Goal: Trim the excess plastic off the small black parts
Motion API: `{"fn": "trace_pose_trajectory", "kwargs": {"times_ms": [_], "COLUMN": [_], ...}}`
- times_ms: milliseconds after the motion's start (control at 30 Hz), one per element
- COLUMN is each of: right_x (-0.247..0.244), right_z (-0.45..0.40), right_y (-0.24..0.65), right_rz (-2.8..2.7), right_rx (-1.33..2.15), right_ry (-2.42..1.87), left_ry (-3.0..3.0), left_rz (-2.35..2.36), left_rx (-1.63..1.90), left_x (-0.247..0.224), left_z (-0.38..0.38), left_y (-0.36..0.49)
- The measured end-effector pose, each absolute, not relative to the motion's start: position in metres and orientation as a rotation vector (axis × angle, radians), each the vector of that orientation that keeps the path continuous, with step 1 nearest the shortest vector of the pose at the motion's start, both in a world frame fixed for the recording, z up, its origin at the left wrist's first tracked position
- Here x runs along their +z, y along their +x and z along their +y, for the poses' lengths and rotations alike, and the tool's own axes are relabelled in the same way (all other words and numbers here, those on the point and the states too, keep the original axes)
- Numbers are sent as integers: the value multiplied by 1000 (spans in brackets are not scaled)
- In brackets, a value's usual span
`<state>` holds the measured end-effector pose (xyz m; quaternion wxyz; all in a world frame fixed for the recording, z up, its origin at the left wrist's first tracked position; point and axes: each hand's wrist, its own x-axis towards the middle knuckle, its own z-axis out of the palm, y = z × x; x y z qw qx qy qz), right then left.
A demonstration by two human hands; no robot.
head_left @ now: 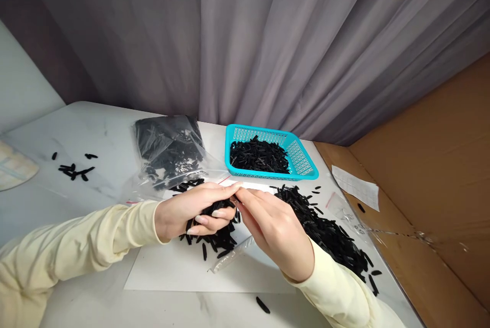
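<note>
Above a white sheet (168, 269), my left hand (199, 210) is curled round several small black strips, palm partly up. My right hand (271, 221) meets it at the fingertips, its fingers pressed together near the left thumb; what they pinch, if anything, is too small to name. Under the hands lies a pile of black strips (216, 241). A clear narrow plastic piece (233, 255) rests beside that pile. To the right spreads a larger heap of black strips (329, 233).
Behind the hands stand a turquoise basket (312, 167) holding black strips and a clear zip bag (168, 139) with dark contents. Loose strips (76, 171) lie at the left. Cardboard (432, 195) and a paper slip (356, 186) are at the right, grey curtains behind.
</note>
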<state>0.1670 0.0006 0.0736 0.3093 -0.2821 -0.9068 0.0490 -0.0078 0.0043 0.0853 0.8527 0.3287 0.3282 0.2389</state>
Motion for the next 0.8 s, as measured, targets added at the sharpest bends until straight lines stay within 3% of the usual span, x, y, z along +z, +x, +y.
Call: {"fn": "trace_pose_trajectory", "kwargs": {"times_ms": [67,233,333,800], "right_x": [75,83,84,80], "right_z": [2,10,16,11], "right_y": [168,171,170,166], "right_rz": [-2284,-1703,-1419,-1183], "right_rx": [327,1466,1856,1933], "right_ry": [-804,-801,-639,-722], "left_ry": [699,848,995,1174], "left_rz": [670,706,766,895], "left_rx": [500,518,527,503], "left_x": [85,87,91,93], "left_z": [4,1,-2,-6], "left_y": [-9,-10,-10,-10]}}
